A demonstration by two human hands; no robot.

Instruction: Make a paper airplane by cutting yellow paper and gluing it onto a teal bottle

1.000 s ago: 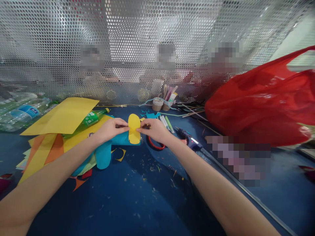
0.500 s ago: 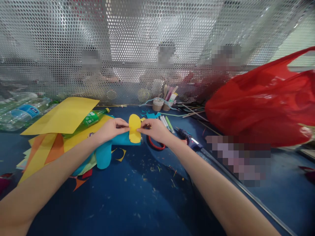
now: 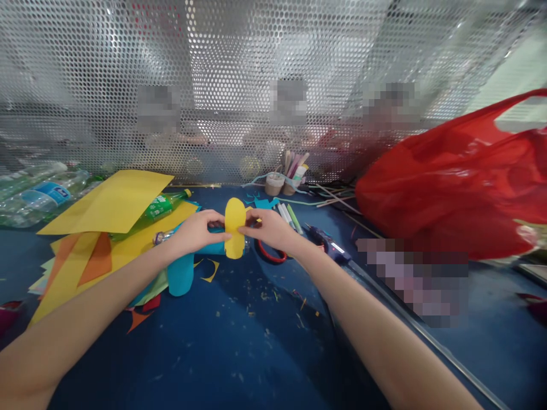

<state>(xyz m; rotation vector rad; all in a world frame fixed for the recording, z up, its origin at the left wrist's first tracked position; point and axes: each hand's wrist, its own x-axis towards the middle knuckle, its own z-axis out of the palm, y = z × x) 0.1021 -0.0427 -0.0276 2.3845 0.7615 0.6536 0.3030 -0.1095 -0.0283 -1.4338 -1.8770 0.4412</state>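
Observation:
Between both hands stands a yellow paper cut-out (image 3: 235, 226) with rounded ends, held upright over the blue table (image 3: 239, 341). My left hand (image 3: 194, 230) pinches its left edge and also rests on a teal paper-covered piece (image 3: 182, 273) that hangs down beneath it. My right hand (image 3: 268, 226) pinches the cut-out's right edge, fingers closed on it. Red-handled scissors (image 3: 270, 254) lie just under my right hand.
Yellow and orange paper sheets (image 3: 106, 202), a green bottle (image 3: 162, 205) and clear bottles (image 3: 34, 193) lie at the left. A glue gun (image 3: 327, 242), markers (image 3: 288, 215) and cups of tools (image 3: 284, 176) sit behind. A red plastic bag (image 3: 457, 182) fills the right. People sit beyond the perforated screen (image 3: 239, 85).
Both hands have lifted the yellow cut-out and the teal piece slightly; the cut-out now looks narrower, turned more edge-on. A metallic end shows by my left wrist.

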